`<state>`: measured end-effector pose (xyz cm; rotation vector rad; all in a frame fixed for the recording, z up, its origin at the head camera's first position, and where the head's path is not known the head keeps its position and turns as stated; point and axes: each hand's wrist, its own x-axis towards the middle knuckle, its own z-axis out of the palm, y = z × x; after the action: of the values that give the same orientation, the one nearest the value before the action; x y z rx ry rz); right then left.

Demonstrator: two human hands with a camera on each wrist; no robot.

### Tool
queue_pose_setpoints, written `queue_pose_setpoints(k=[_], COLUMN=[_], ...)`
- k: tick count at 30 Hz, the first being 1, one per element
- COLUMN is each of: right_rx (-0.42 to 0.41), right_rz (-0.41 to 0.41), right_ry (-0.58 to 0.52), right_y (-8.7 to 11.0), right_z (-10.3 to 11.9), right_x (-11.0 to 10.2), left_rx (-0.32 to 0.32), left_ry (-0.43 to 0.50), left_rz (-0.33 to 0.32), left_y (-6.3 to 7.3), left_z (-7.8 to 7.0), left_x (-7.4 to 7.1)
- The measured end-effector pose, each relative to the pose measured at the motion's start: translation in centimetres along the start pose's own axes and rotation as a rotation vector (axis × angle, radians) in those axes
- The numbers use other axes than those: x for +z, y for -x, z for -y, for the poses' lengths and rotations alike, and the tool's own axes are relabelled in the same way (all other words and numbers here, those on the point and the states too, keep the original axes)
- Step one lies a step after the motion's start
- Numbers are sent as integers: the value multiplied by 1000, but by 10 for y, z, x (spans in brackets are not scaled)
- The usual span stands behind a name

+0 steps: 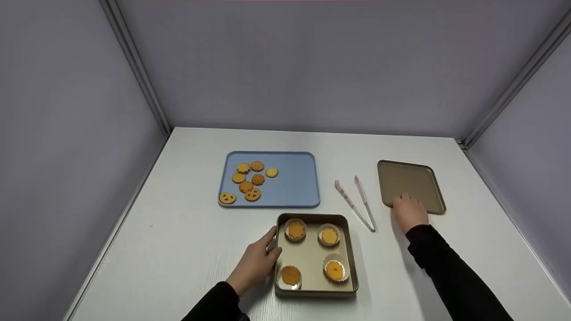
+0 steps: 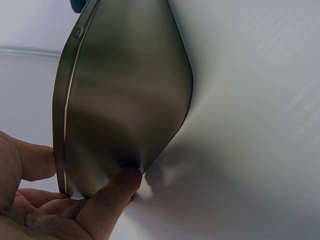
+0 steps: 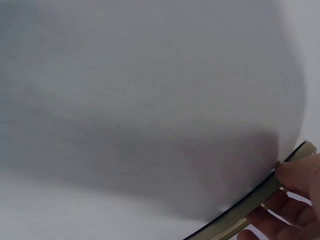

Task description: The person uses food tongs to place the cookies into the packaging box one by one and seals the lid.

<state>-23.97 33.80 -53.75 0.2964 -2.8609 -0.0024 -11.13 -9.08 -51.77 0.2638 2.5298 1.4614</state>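
Note:
A deep gold-brown square tin point(image 1: 308, 263) stands near the table's front, holding several small paper cups with orange-topped tarts point(image 1: 329, 236). My left hand point(image 1: 256, 261) grips its left side, and in the left wrist view the fingers point(image 2: 112, 197) press against the outer wall and rim. Farther right, my right hand point(image 1: 409, 213) pinches the near edge of a matching shallow lid point(image 1: 408, 178). The right wrist view shows the lid's rim point(image 3: 240, 212) between the thumb and the fingers point(image 3: 295, 175), with the table beyond it.
Behind the tin lies a blue tray point(image 1: 294, 183) with several cookies point(image 1: 258, 179) on its left half. Spread tongs point(image 1: 357, 205) lie between the tray and the lid. Grey panels point(image 1: 303, 67) enclose the white table point(image 1: 178, 223) at the back and sides.

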Motion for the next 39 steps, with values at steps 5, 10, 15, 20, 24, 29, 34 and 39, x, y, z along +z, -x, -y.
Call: queue_pose_setpoints(k=[5, 10, 15, 20, 24, 29, 34, 39], right_rx=[-34, -97, -154, -212, -259, -302, -294, -243], right_rz=[9, -3, -34, -107, -208, -352, -469, -516], right_ry=[-30, -36, -32, 17, 54, 33, -56, -151], right_y=[1, 2, 0, -5, -10, -18, -25, -31], right_z=[-4, -5, -4, -4, -4, -7, -10, -12], right_x=[1, -1, -5, -11, -17, -26, -40, -58], left_rx=[-1, 6, 2, 1, 0, 8, 9, 5], left_ry=[-3, -11, -10, -6, -11, -33, -45, -43], left_rz=[-2, -6, -8, -5, -1, -3, -6, -7], left_y=[0, 0, 0, 0, 0, -1, -2, -2], left_z=[0, 1, 1, 0, 0, 0, -1, -1], left_x=[0, 1, 1, 0, 0, -1, -1, -1])
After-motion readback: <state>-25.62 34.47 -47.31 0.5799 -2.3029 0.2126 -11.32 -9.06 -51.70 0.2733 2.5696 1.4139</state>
